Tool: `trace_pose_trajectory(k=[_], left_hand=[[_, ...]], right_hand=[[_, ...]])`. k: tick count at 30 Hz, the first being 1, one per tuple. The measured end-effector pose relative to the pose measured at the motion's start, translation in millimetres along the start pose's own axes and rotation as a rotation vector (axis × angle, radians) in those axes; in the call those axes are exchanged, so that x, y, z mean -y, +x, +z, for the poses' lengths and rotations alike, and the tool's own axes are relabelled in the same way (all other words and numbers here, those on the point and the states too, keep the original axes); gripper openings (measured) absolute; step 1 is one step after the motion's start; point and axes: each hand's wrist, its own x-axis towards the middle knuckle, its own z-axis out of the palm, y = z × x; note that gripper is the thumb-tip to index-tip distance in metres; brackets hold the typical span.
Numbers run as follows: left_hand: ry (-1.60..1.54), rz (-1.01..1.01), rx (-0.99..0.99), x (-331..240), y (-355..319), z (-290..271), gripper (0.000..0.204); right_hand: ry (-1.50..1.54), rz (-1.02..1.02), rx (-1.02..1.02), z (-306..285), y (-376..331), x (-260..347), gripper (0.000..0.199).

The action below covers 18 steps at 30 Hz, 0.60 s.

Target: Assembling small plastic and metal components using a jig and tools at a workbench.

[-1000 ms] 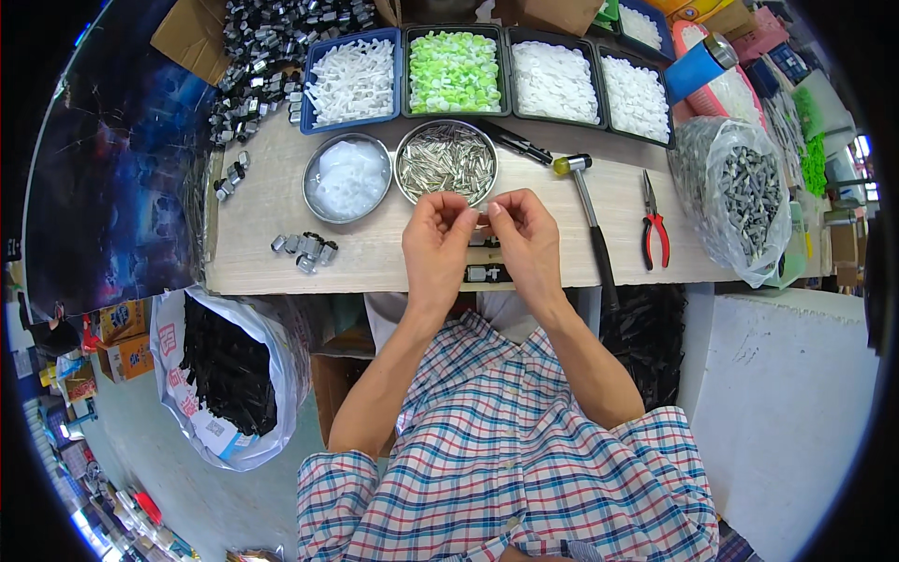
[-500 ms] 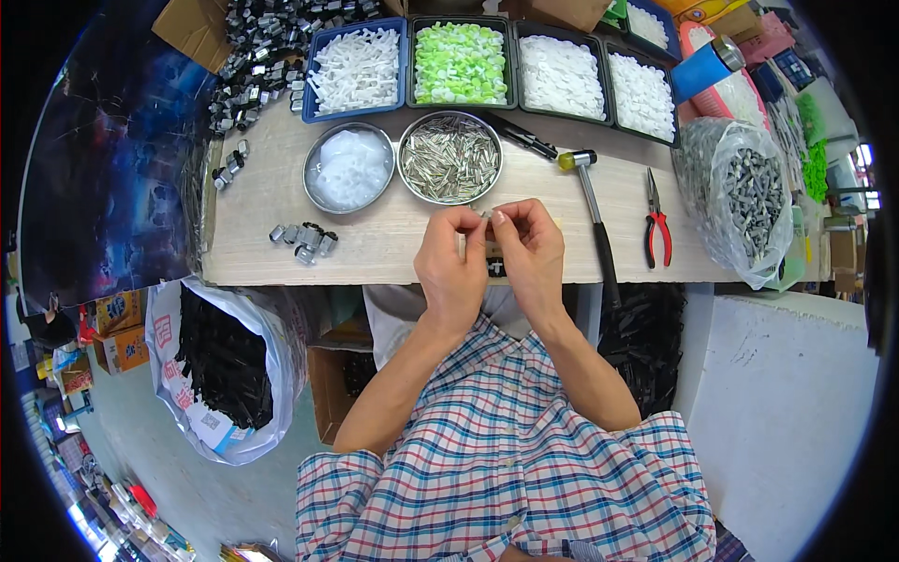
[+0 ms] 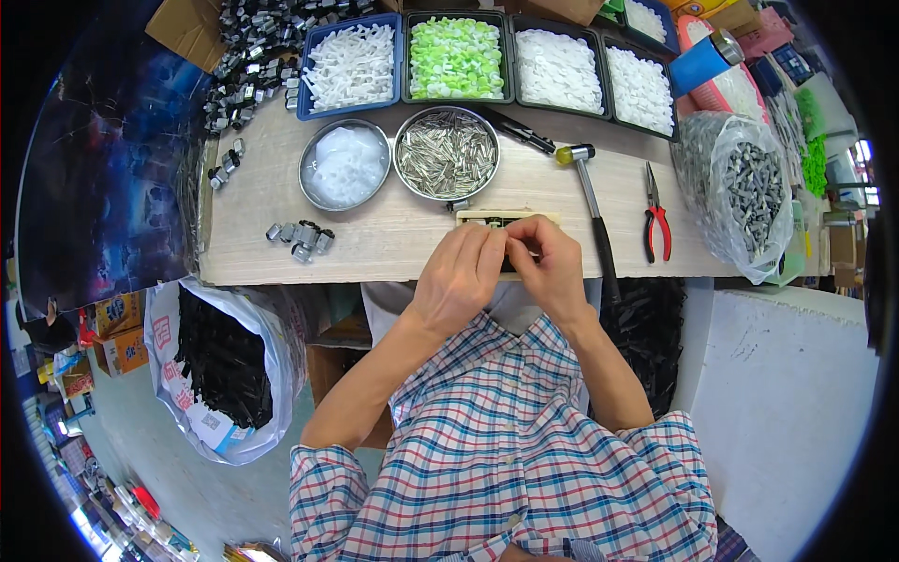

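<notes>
Seen from above: left hand [image 3: 459, 276] and right hand [image 3: 552, 267] brought together at the near edge of a pale wooden worktop [image 3: 393, 234], fingertips pinched narrow around a small part [image 3: 510, 251] almost wholly hidden between them; kind and colour of it impossible to tell. Lying directly beyond the knuckles, touching the fingertips: a small wooden jig block [image 3: 506, 217], long axis running left to right, with a dark slot on top. Both hands about equally near it, right thumb perhaps closest.

Just past the block, a round metal bowl of silvery pins [image 3: 447, 153]; to its left, a second round metal bowl of clear white pieces [image 3: 345, 166]. Along the far edge, four trays: white plastic parts [image 3: 351, 56], green-and-white parts [image 3: 456, 56], then two more of white parts [image 3: 559, 67]. To the right, a hammer with a black handle [image 3: 595, 211], red-handled pliers [image 3: 657, 217], a clear bag of grey metal parts [image 3: 744, 192]. To the left, a small cluster of grey metal clips [image 3: 302, 236]. Checked shirt sleeves in the foreground.
</notes>
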Motion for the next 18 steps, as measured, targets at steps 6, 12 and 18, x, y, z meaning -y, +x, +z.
trace_pose_trajectory(k=[6,12,18], left_hand=[[-0.092,-0.187,0.073,-19.3,-9.9,1.9,0.039],[-0.210,-0.346,-0.042,-29.0,-22.8,-2.9,0.027],[-0.214,-0.159,0.006,-34.3,-45.5,2.6,0.021]], right_hand=[[-0.209,-0.149,0.054,-5.5,-10.6,-8.2,0.009],[-0.317,-0.266,0.054,-15.4,-14.9,-5.8,0.016],[-0.543,-0.437,0.124,-17.9,-15.4,-7.0,0.021]])
